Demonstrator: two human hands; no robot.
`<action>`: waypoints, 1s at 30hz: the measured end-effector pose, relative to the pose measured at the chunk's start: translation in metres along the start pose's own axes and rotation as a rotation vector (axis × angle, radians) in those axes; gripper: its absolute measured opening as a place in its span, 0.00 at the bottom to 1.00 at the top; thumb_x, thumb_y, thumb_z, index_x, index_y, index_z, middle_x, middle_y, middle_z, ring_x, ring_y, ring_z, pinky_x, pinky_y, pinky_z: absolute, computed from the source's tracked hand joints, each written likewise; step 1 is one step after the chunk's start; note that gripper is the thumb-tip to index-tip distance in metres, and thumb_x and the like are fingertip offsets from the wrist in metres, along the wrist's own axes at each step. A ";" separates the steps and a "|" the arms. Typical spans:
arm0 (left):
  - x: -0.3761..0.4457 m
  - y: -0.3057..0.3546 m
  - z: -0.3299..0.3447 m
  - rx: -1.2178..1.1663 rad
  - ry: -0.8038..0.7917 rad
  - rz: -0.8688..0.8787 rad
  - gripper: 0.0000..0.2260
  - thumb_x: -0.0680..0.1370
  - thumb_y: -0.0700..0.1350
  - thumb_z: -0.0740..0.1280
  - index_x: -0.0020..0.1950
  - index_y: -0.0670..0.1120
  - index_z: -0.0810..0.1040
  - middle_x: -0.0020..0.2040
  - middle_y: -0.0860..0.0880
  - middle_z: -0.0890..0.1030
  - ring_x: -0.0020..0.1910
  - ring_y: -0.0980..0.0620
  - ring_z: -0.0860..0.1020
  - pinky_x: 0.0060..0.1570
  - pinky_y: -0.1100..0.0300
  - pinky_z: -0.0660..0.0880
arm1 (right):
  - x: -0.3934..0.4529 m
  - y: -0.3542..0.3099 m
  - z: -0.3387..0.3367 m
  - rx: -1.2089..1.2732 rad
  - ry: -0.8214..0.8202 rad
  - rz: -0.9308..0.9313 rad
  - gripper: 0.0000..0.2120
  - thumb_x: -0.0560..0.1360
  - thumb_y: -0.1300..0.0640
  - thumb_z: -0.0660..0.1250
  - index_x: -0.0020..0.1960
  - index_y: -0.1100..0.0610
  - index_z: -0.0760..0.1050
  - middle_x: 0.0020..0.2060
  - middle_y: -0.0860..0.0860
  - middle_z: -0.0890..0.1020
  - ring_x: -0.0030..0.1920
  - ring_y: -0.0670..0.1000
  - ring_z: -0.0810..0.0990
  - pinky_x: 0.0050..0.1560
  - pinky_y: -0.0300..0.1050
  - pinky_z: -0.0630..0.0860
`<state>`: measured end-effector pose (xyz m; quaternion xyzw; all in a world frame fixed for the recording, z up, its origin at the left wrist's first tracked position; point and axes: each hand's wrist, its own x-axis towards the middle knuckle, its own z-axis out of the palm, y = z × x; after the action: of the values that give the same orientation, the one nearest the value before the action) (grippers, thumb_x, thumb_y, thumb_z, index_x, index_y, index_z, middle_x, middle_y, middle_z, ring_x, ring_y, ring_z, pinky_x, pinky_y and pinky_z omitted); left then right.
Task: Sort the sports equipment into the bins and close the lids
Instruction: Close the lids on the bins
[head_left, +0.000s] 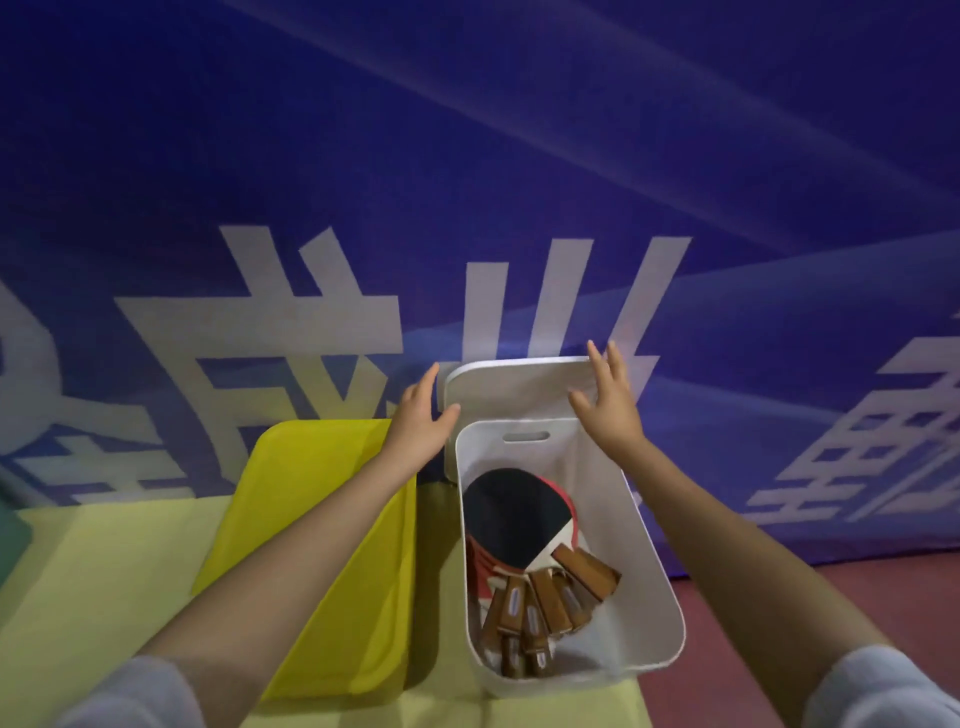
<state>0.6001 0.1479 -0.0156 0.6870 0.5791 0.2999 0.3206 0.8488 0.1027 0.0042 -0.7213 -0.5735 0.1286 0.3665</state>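
Left hand (420, 422) and right hand (607, 400), fingers spread, are pressed on the upright white lid (519, 387); below them, paddles (519, 525) are seen in the white bin (652, 561).

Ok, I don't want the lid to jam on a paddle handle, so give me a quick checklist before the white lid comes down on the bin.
1. Paddles below the rim of the white bin: ok, heads and handles lie inside, none poking over the edge.
2. White lid within reach: ok, it stands upright behind the bin against the blue banner.
3. Left hand on the lid: ok, at its left edge.
4. Right hand on the lid: ok, fingers spread at its upper right corner.
5. Firm grip on both sides: cannot tell.
6. Yellow bin closed: ok, lid on.
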 end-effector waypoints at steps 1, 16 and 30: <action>0.005 -0.004 0.007 -0.050 -0.020 -0.002 0.28 0.79 0.52 0.63 0.77 0.54 0.56 0.74 0.46 0.64 0.72 0.46 0.65 0.67 0.51 0.66 | 0.002 0.007 0.004 0.029 0.002 -0.021 0.31 0.79 0.52 0.64 0.77 0.46 0.54 0.77 0.47 0.51 0.75 0.49 0.55 0.66 0.46 0.68; 0.007 0.053 0.004 -0.583 0.265 0.028 0.05 0.82 0.52 0.58 0.52 0.58 0.74 0.50 0.56 0.77 0.52 0.58 0.75 0.51 0.55 0.77 | 0.037 -0.034 -0.037 0.457 0.225 -0.211 0.08 0.74 0.56 0.71 0.52 0.49 0.79 0.50 0.46 0.77 0.55 0.46 0.75 0.55 0.31 0.69; -0.082 0.073 -0.009 -0.740 0.113 -0.075 0.07 0.77 0.47 0.62 0.41 0.48 0.77 0.42 0.47 0.78 0.44 0.50 0.75 0.42 0.56 0.71 | -0.092 -0.032 -0.064 0.573 0.339 0.083 0.13 0.76 0.54 0.67 0.35 0.55 0.73 0.41 0.51 0.77 0.46 0.50 0.76 0.48 0.44 0.72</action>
<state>0.6248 0.0584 0.0441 0.4851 0.4731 0.5143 0.5257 0.8359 -0.0041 0.0487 -0.6228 -0.4151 0.1775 0.6390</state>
